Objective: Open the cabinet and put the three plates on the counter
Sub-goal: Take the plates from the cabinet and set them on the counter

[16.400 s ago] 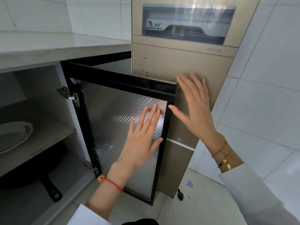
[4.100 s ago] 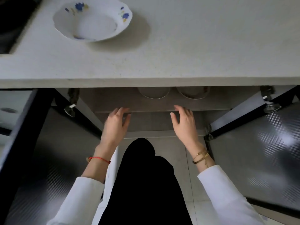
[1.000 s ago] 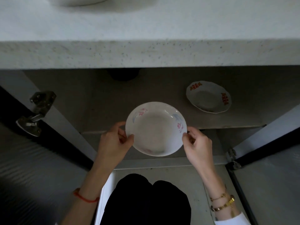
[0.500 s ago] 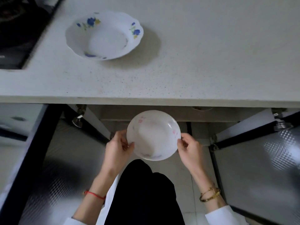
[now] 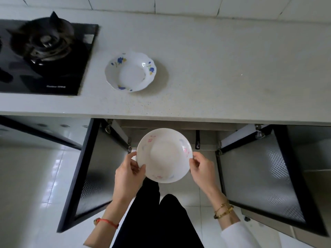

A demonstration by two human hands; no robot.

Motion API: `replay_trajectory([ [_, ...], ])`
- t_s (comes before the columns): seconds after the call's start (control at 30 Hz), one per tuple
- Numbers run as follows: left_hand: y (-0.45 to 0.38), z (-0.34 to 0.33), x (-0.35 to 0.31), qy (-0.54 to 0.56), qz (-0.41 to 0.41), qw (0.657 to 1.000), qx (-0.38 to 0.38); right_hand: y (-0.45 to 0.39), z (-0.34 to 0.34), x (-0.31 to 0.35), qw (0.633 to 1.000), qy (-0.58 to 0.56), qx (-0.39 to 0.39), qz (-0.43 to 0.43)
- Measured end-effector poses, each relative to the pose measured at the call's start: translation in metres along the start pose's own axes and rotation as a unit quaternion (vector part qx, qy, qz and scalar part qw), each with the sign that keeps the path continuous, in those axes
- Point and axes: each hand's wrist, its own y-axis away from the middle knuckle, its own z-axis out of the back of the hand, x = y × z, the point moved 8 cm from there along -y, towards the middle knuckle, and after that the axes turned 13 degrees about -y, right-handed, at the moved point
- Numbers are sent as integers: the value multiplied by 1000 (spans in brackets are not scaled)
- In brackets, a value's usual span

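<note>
Below counter, both hands gripping pink-flowered plate

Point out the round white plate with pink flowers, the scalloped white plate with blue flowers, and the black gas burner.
Round white plate with pink flowers (image 5: 163, 154): head view, its centre well.
Scalloped white plate with blue flowers (image 5: 131, 73): head view, its centre well.
Black gas burner (image 5: 45, 42): head view, its cap.

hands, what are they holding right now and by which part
Both hold the pink-flowered plate by its rim: left hand on the left edge, right hand on the right edge.
</note>
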Motion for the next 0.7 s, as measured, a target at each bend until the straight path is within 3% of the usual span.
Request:
replay_trajectory([
  [0.33, 21, 73, -93, 47, -43, 998, -17, 16, 79, 91, 998, -30, -39, 29],
  [0.7, -61, 77, -150, 30, -92, 995, -17, -59, 109, 131, 996, 2, -80, 35],
])
